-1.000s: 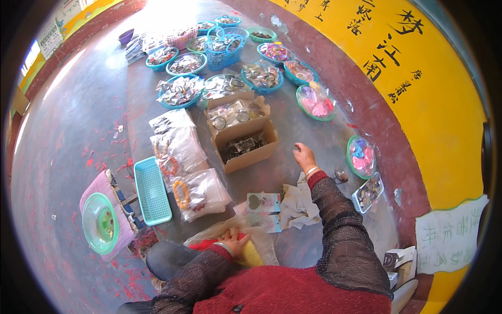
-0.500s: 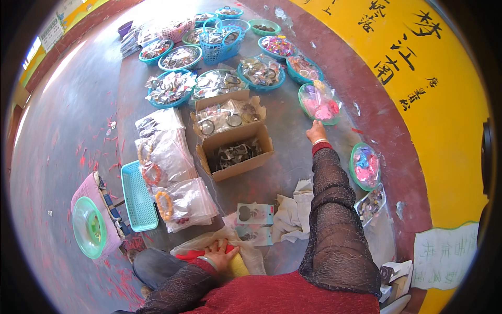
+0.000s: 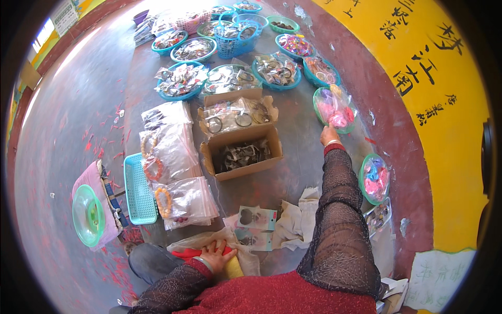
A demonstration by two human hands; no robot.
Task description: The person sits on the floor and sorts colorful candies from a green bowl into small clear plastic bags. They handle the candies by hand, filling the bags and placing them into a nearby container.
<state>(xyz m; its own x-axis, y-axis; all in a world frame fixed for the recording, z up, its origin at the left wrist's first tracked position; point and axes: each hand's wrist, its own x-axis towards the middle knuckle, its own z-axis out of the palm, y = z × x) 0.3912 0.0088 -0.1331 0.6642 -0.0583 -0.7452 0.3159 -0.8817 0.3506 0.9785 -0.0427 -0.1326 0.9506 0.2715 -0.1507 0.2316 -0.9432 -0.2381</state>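
Note:
My right arm stretches out to the right. The right hand is closed at the near rim of a green plastic basin, which holds pink items in clear bags. Its fingertips are partly hidden against the rim. My left hand lies with fingers spread on a red and yellow cloth near my lap. A pale translucent sheet lies under that cloth. Closest to the right forearm is a second green basin with pink and blue bagged items.
Ahead stand a cardboard box with bagged pieces, a blue handled basket, and several filled basins. Stacked clear bags and a turquoise tray lie left. Packaged cards sit nearer. A yellow wall bounds the right.
The whole view has shifted, so most things appear farther right. My right hand stays at the basin's rim, and my left hand remains on the cloth.

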